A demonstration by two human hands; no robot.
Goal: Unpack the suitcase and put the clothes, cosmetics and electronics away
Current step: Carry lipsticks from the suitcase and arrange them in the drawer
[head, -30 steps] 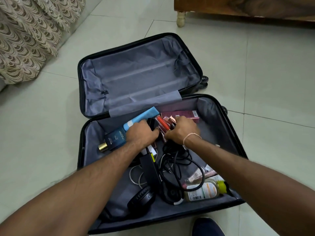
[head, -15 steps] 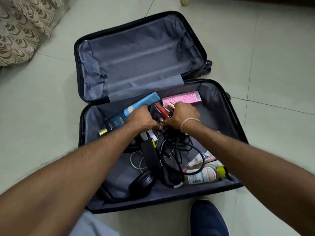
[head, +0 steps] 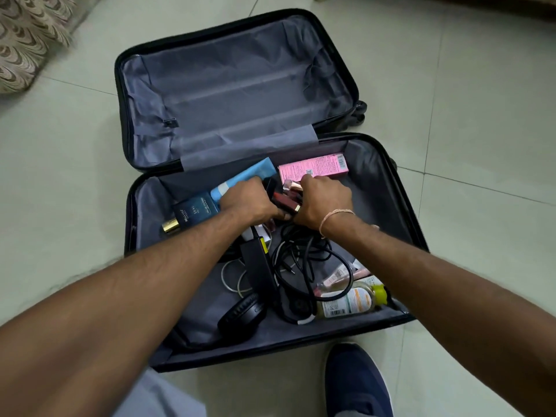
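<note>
Open suitcase [head: 391, 182] lies flat on the tiled floor [head: 466, 100]; far half shows only grey lining, near half holds the contents.

Far left, upper corner: patterned fabric [head: 27, 34] on the floor, well apart from the case.

Near half, left side: dark blue perfume bottle [head: 195, 212] with gold cap, lying on its side. Label reads "BELLA VITA" and "SKAI"; smaller print not legible. Just beside it, a light blue tube [head: 246, 176] with a white band, angled toward the far wall; no text readable.

Left hand [head: 249, 203]: fingers curled, gripping a cluster of lipsticks [head: 288, 197] from the left. Right hand [head: 325, 200]: fingers curled round the same cluster from the right; thread bracelet on the wrist. The hands meet over the cluster. How many items each holds: cannot tell.

Behind the right hand: pink box [head: 316, 168] against the far wall, fine print and barcode, unreadable.

Below the hands: black power adapter [head: 258, 266], white cable [head: 231, 281], tangled black cables [head: 307, 260]. Near edge: black headphones [head: 243, 314].

Right corner: clear bottle [head: 349, 302] with yellow-green cap, on its side, barcode visible, label text blurred; small tubes beside it.

Bottom: dark blue shoe [head: 358, 383] on the floor, just beside the case.
</note>
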